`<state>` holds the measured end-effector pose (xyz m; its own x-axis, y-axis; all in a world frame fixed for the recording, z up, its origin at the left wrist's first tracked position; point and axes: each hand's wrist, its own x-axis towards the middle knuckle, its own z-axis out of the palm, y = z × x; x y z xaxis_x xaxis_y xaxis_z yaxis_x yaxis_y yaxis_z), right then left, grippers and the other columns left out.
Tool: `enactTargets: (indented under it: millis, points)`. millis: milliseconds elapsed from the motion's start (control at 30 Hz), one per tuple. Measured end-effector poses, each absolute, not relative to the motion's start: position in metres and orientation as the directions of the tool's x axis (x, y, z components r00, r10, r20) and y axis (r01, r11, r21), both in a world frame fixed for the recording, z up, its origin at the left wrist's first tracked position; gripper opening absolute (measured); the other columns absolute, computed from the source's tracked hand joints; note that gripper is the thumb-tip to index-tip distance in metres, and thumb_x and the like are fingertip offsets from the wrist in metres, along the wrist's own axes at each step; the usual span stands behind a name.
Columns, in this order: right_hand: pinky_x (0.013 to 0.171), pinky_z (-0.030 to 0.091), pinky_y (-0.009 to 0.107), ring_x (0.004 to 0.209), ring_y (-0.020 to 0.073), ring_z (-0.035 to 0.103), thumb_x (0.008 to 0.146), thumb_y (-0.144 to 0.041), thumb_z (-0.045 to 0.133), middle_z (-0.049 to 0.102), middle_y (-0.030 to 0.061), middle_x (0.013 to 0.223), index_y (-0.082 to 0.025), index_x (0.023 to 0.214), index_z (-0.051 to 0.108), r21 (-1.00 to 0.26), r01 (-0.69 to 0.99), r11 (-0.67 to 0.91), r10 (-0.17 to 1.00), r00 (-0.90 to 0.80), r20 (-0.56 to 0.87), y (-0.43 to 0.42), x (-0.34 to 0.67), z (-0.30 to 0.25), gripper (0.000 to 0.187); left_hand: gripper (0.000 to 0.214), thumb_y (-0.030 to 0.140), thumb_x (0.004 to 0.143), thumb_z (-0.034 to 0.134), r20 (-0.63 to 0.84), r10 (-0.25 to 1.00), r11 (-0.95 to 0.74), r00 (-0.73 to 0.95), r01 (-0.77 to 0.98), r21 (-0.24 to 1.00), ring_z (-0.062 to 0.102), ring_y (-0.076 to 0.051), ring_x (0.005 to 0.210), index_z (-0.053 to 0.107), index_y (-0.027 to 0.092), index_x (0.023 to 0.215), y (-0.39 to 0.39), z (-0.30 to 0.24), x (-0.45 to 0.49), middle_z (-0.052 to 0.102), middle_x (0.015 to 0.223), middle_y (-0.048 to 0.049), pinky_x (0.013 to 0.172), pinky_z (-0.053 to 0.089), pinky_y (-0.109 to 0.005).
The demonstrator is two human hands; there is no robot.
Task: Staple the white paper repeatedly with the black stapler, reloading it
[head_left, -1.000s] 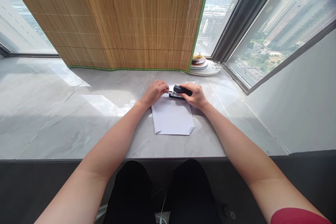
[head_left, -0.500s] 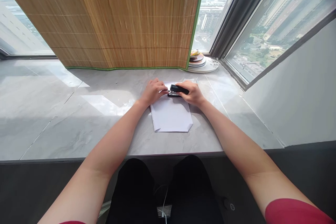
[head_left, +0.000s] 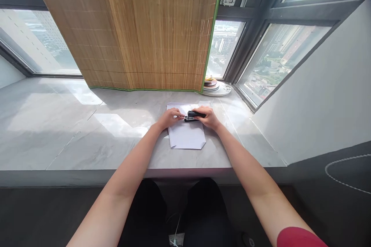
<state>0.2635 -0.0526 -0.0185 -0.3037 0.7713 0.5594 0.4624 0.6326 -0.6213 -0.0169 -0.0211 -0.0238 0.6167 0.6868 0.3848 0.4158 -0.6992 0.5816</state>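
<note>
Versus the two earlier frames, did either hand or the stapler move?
Only the view rose, showing more window. The right hand still grips the black stapler on the white paper, the left hand still at its nose. Nothing taken or released; the plates stay put.

No writing, number or sign can be read anywhere in the frame. The stapler (head_left: 194, 115) at mid-frame is too small to show whether it bears a label. The paper (head_left: 187, 139) under it shows plain white.
</note>
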Motion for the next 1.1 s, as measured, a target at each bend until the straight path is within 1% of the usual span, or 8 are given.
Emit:
enactTargets:
  millis: [167, 333, 500, 633, 733, 833, 933, 1100]
  points:
    - [0.097, 0.061, 0.057, 0.102, 0.0328, 0.075, 0.086, -0.058, 0.084, 0.086, 0.0075, 0.105, -0.028, 0.104, 0.086, -0.713, 0.364, 0.599, 0.798, -0.343, 0.496, -0.075, 0.271, -0.001, 0.035, 0.029, 0.051, 0.095, 0.08, 0.429, 0.661, -0.643, 0.616, 0.171, 0.746, 0.075, -0.024, 0.099, 0.088, 0.028, 0.11, -0.051, -0.021, -0.022, 0.081, 0.107, -0.0101, 0.091, 0.059, -0.04]
    - [0.095, 0.061, 0.058, 0.098, 0.0329, 0.074, 0.092, -0.054, 0.081, 0.086, 0.0047, 0.107, -0.036, 0.111, 0.086, -0.661, 0.397, 0.637, 0.769, -0.396, 0.502, -0.125, 0.258, 0.008, 0.026, 0.048, 0.051, 0.076, 0.098, 0.525, 0.603, -0.715, 0.601, 0.117, 0.689, 0.072, -0.024, 0.092, 0.082, 0.025, 0.114, -0.065, -0.016, -0.002, 0.08, 0.103, -0.0094, 0.084, 0.058, -0.04]
    - [0.092, 0.06, 0.058, 0.094, 0.0328, 0.073, 0.094, -0.05, 0.079, 0.085, 0.0033, 0.108, -0.04, 0.111, 0.085, -0.592, 0.493, 0.637, 0.77, -0.379, 0.513, -0.147, 0.247, -0.001, 0.021, 0.04, 0.049, 0.078, 0.097, 0.507, 0.519, -0.771, 0.688, 0.12, 0.626, 0.068, -0.023, 0.09, 0.078, 0.025, 0.104, -0.061, -0.017, 0.002, 0.08, 0.101, -0.0069, 0.088, 0.056, -0.04]
    - [0.096, 0.059, 0.055, 0.102, 0.0328, 0.071, 0.097, -0.043, 0.074, 0.083, 0.0056, 0.114, -0.036, 0.119, 0.082, -0.588, 0.562, 0.582, 0.792, -0.229, 0.566, -0.136, 0.26, -0.013, 0.024, 0.038, 0.05, 0.089, 0.086, 0.495, 0.677, -0.715, 0.544, 0.326, 0.619, 0.069, -0.029, 0.117, 0.078, 0.024, 0.116, -0.052, -0.019, -0.008, 0.08, 0.122, -0.0105, 0.108, 0.052, -0.046]
    - [0.101, 0.056, 0.057, 0.107, 0.0332, 0.067, 0.099, -0.038, 0.065, 0.08, 0.0072, 0.116, -0.033, 0.121, 0.08, -0.596, 0.661, 0.456, 0.791, 0.007, 0.612, -0.123, 0.281, -0.027, 0.027, 0.032, 0.043, 0.1, 0.071, 0.37, 0.824, -0.566, 0.429, 0.607, 0.557, 0.057, -0.035, 0.144, 0.077, 0.028, 0.128, -0.046, -0.023, -0.016, 0.074, 0.142, -0.0096, 0.127, 0.033, -0.06]
    - [0.102, 0.051, 0.06, 0.106, 0.0339, 0.063, 0.097, -0.033, 0.059, 0.078, 0.0092, 0.118, -0.031, 0.121, 0.079, -0.576, 0.763, 0.294, 0.766, 0.172, 0.619, -0.113, 0.3, -0.04, 0.031, 0.019, 0.044, 0.097, 0.074, 0.283, 0.839, -0.544, 0.465, 0.701, 0.461, 0.057, -0.038, 0.142, 0.084, 0.03, 0.106, -0.043, -0.028, -0.017, 0.08, 0.127, -0.0083, 0.128, 0.023, -0.069]
    - [0.103, 0.045, 0.062, 0.108, 0.0348, 0.057, 0.095, -0.032, 0.058, 0.078, 0.0096, 0.115, -0.032, 0.118, 0.079, -0.533, 0.821, 0.204, 0.737, 0.229, 0.636, -0.106, 0.31, -0.05, 0.032, 0.02, 0.039, 0.098, 0.073, 0.377, 0.821, -0.564, 0.428, 0.71, 0.423, 0.062, -0.036, 0.13, 0.083, 0.025, 0.088, -0.04, -0.029, -0.013, 0.079, 0.122, -0.0118, 0.124, 0.029, -0.066]
    - [0.105, 0.039, 0.059, 0.116, 0.0346, 0.052, 0.097, -0.032, 0.053, 0.077, 0.008, 0.121, -0.033, 0.122, 0.077, -0.517, 0.835, 0.189, 0.784, 0.19, 0.592, -0.102, 0.309, -0.051, 0.035, 0.044, 0.04, 0.101, 0.068, 0.239, 0.895, -0.446, 0.377, 0.79, 0.422, 0.036, -0.042, 0.16, 0.071, 0.031, 0.144, -0.032, -0.029, -0.005, 0.049, 0.17, -0.015, 0.129, 0.017, -0.074]
